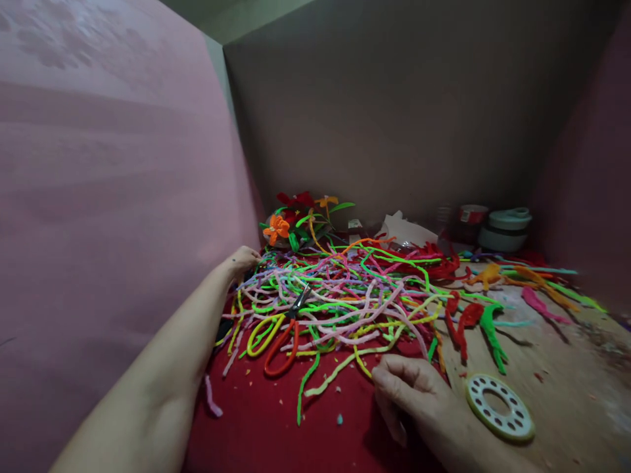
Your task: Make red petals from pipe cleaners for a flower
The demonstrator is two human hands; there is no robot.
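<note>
My left hand (pixel 245 257) reaches to the far left edge of a tangled heap of coloured pipe cleaners (pixel 340 289), close to the pink wall. Its fingertips are hidden or too small to make out. In front of the heap, my right hand (pixel 414 391) hovers low over the red cloth, thumb and forefinger pressed together and the other fingers curled. A yellow pipe cleaner (pixel 363 363) ends right at these fingertips; whether they grip it is unclear. Scissors (pixel 283 335) with one yellow and one red handle lie on the front of the heap, between my hands.
Pipe-cleaner flowers (pixel 277 230) stand at the back left. A round tape core with holes (pixel 499 407) lies right of my right hand. Bent red (pixel 462 322) and green (pixel 493 335) pieces rest on the board. A lidded container (pixel 505 230) and cup (pixel 472 215) stand behind.
</note>
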